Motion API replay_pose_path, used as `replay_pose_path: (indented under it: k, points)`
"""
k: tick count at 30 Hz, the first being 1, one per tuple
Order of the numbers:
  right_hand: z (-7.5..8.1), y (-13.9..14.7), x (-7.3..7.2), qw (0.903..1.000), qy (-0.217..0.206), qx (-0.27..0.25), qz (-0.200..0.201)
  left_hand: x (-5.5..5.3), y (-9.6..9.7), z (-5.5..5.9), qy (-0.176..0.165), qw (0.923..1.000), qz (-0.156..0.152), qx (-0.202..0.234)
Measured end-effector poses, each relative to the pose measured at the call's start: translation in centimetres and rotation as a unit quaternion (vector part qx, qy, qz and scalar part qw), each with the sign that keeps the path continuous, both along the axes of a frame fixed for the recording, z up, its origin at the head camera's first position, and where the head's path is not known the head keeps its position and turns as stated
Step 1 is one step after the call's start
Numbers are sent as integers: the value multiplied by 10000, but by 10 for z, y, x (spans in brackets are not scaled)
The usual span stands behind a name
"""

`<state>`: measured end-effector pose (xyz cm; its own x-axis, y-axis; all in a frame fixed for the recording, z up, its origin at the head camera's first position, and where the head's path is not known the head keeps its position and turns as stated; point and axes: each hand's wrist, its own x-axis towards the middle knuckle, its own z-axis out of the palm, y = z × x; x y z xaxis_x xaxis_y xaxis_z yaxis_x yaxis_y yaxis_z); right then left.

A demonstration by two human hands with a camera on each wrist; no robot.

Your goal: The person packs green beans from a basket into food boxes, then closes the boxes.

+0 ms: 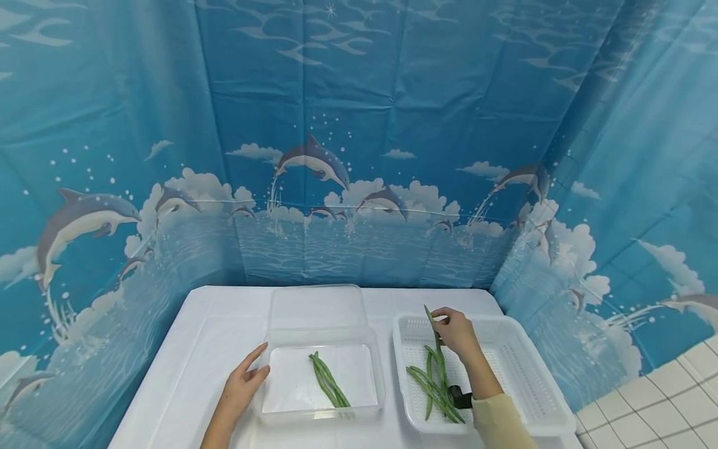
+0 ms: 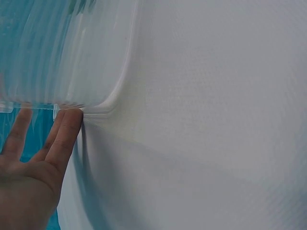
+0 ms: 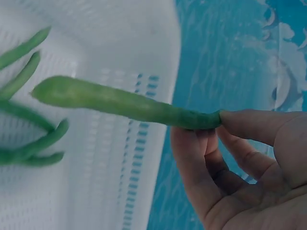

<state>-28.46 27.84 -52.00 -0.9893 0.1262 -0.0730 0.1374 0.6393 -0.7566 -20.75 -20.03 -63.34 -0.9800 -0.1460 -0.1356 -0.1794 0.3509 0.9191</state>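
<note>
My right hand pinches a green bean between thumb and fingers, raised over the white slotted basket. More green beans lie in a loose bunch on the left side of that basket. At the left rim of a clear plastic container is my left hand, its fingers extended. In the left wrist view, the fingertips touch the container's edge. Inside the container a small bundle of green beans lies slanted.
The container's clear lid lies behind it. Both vessels stand side by side on a table with a white cover. A blue dolphin-print curtain hangs at the back and sides. White tiles show at the lower right.
</note>
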Motion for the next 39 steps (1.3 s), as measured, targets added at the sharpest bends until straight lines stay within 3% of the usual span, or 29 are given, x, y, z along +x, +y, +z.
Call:
replay_pose_path:
  k: [7, 17, 31, 39]
  points:
    - [20, -36, -2, 9976, -81, -649, 241, -1, 0, -1, -69, 10000, -12, 4]
    - [34, -79, -11, 9935, -52, -908, 678, -1, 1, -1, -60, 10000, 0, -19]
    - [15, -146, -18, 9878, -369, -745, 1318, -3, 2, 0, 13, 10000, -10, -67]
    - [-8, -175, -19, 9793, -700, -688, 1768, -2, 0, 0, -52, 10000, -41, -28]
